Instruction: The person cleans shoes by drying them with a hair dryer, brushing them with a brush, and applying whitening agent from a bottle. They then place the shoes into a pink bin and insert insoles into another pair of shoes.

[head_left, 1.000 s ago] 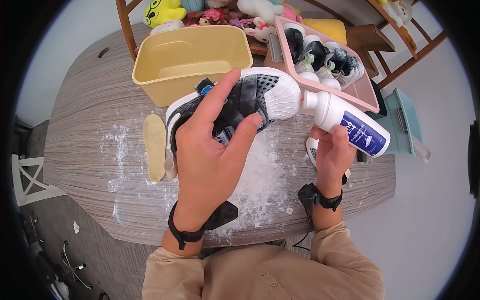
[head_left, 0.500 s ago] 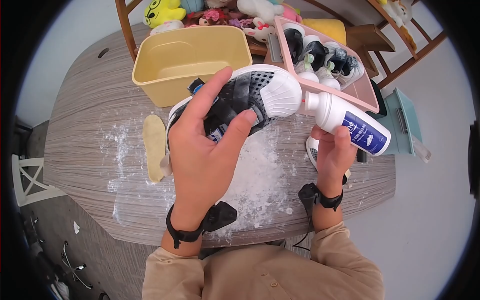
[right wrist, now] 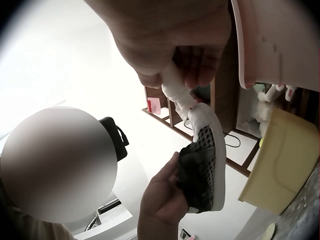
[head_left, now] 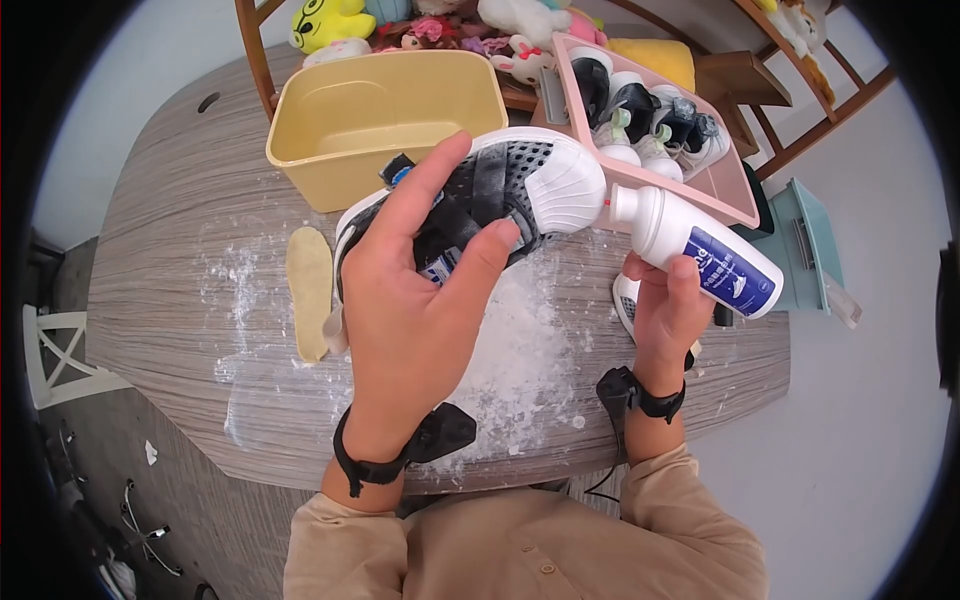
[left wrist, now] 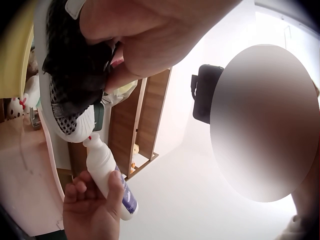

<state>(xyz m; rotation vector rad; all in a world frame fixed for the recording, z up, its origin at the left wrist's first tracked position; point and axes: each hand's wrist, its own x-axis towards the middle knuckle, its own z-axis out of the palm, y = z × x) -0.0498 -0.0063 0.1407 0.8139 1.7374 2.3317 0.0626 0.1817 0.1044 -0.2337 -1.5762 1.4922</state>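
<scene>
My left hand grips a black mesh shoe with a white toe cap and white sole, thumb and fingers round its upper. The shoe is raised over the table, toe pointing right. A white squeeze bottle with a blue label is held in my right hand, tilted so its narrow neck points at the toe. In the left wrist view the bottle's red-marked tip is right at the toe cap. The right wrist view shows the bottle neck meeting the white toe edge. Under the right hand, another mesh shoe is partly hidden.
White powdery smears cover the table's middle. A beige insole lies left of the shoe. Behind stand a yellow bin and a pink bin holding several shoes. A teal container is at the right; plush toys sit behind.
The left hand has shifted the shoe slightly left and turned it a little, with the toe staying by the bottle tip. The right hand and bottle have barely moved.
</scene>
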